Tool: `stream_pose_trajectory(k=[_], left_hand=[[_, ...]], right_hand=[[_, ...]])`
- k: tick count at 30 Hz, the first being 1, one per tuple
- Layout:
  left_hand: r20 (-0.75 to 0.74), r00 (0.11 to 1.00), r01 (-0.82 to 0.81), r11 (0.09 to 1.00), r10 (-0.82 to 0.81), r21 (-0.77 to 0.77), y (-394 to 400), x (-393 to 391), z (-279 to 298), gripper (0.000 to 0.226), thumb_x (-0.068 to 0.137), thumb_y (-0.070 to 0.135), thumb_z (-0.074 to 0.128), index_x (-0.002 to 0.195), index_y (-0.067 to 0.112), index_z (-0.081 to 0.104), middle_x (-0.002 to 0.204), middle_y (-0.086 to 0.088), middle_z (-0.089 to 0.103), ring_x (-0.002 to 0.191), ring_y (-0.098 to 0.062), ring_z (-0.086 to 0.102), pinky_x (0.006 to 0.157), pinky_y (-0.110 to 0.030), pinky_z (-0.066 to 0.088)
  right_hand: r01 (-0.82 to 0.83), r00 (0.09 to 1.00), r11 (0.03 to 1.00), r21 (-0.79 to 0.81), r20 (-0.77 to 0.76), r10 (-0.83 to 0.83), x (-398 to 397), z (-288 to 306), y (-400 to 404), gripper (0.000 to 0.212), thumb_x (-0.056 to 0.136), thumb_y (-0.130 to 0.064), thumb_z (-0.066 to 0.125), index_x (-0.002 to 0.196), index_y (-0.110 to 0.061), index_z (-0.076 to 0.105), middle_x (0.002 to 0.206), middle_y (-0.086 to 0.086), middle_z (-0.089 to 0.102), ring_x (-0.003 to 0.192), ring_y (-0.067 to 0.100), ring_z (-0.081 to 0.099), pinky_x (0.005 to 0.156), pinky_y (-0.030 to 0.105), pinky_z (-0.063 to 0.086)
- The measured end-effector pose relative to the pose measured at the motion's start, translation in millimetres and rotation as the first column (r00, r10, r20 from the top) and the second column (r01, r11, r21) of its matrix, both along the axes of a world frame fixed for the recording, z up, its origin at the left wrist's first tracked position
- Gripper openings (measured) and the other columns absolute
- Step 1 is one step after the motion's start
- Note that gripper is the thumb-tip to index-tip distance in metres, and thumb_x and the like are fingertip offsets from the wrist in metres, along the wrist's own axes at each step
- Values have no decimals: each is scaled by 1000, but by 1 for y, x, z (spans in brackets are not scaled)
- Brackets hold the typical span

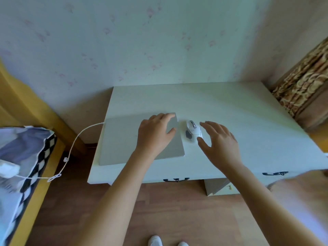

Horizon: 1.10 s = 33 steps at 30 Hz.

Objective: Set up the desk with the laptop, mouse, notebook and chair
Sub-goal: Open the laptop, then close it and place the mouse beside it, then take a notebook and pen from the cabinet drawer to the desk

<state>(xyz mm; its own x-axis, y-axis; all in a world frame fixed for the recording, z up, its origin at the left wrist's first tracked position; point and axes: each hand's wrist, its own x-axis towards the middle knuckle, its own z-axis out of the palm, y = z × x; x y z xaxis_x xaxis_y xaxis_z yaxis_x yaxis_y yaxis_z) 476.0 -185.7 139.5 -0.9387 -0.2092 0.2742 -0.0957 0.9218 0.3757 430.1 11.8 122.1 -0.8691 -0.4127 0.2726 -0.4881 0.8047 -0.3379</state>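
Observation:
A closed silver laptop (120, 141) lies flat on the left half of the white desk (230, 110). My left hand (156, 134) rests open on the laptop's lid near its right edge, fingers spread. A white mouse (193, 130) with grey buttons sits on the desk just right of the laptop. My right hand (220, 141) hovers open beside the mouse, its thumb and fingertips close to the mouse's right side without gripping it. No notebook or chair is in view.
A white charger cable (74, 144) runs from the laptop's left edge down to a bed with a patterned pillow (23, 150) at the left. A patterned curtain (301, 82) hangs at the right. Desk drawers with dark handles (175, 179) face me. Wooden floor lies below.

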Motion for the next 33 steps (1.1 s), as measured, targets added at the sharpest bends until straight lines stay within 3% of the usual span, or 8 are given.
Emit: stream_pose_trajectory(k=[9,17,23,33], left_hand=[[-47,999,33,990,-27,138,27,74,56,35,88,42,60,121,31,60,114,18,66,106,-11,59,85,-33,45],[-32,950,311,937,-310,158,40,83,68,31,83,38,68,114,31,66,104,19,69,97,-9,61,79,-31,49],[-22,840,541,832,-543,124,40,74,74,31,82,38,69,113,31,65,106,19,69,99,-6,61,78,-24,42],[17,592,793,587,-806,164,96,83,73,35,85,40,64,119,34,60,111,19,66,108,-7,57,86,-31,47]], right_hand=[[146,984,982,-117,119,-132,96,49,43,51,88,-41,57,136,-26,48,138,-6,51,130,16,42,102,37,40],[374,926,915,-150,113,-359,146,69,44,53,85,-42,61,135,-30,49,141,-10,47,133,14,38,104,38,39],[575,818,797,-185,109,-565,178,69,27,54,83,-50,54,133,-31,50,139,-8,49,130,16,42,100,45,43],[820,562,543,-178,74,-824,258,67,55,52,81,-36,69,130,-27,54,134,-5,54,127,17,45,101,38,42]])
